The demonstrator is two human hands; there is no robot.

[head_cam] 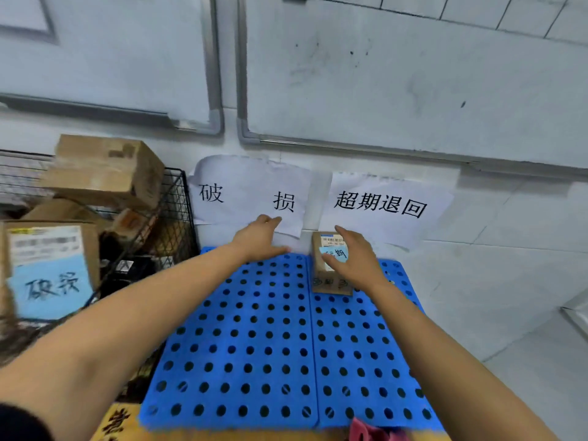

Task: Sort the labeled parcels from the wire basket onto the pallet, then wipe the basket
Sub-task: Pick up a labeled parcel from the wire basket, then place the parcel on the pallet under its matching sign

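One small parcel stands on the far end of the blue pallet, on its right-hand panel, just below the right paper sign taped to the wall. The right hand rests against the parcel's right side and top, fingers loosely spread over its blue label rather than clamped, so it looks to be setting the box down or nudging it square. The left hand is empty, fingers held open and flat, reaching toward the wall under the left paper sign, over the bare left panel. Sorting seems to be in its early part: the wire basket at the left holds several more cardboard boxes, among them a large box with a blue handwritten label at the front. The next move likely calls for letting go of the parcel, turning left to the basket, reading a label and matching it to a sign. A pink cloth lies at the pallet's near edge, probably for the wiping.
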